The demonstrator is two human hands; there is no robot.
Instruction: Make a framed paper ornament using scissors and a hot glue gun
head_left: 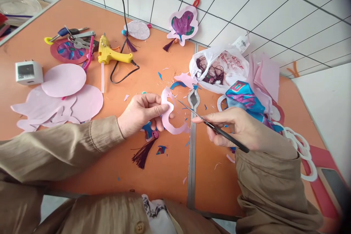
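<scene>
Between the thumb and fingers of my left hand (144,113) is a curved strip of pink paper (168,119), held over the middle of the table. My right hand (233,128) is closed round the black handle of a pair of scissors (219,131), whose thin blades point up and left to the strip's upper end. Below my left hand lies a dark purple tassel (144,150) with a pink bead at its top. Blue and pink scraps (161,150) are scattered around both hands.
A yellow glue gun (113,55), with its cord, stands behind pink paper shapes (64,80) on the left. At the back are a white plastic bag (233,65) of tassels and a pink ornament (183,25) against the tiled wall. A phone (333,186) lies far right.
</scene>
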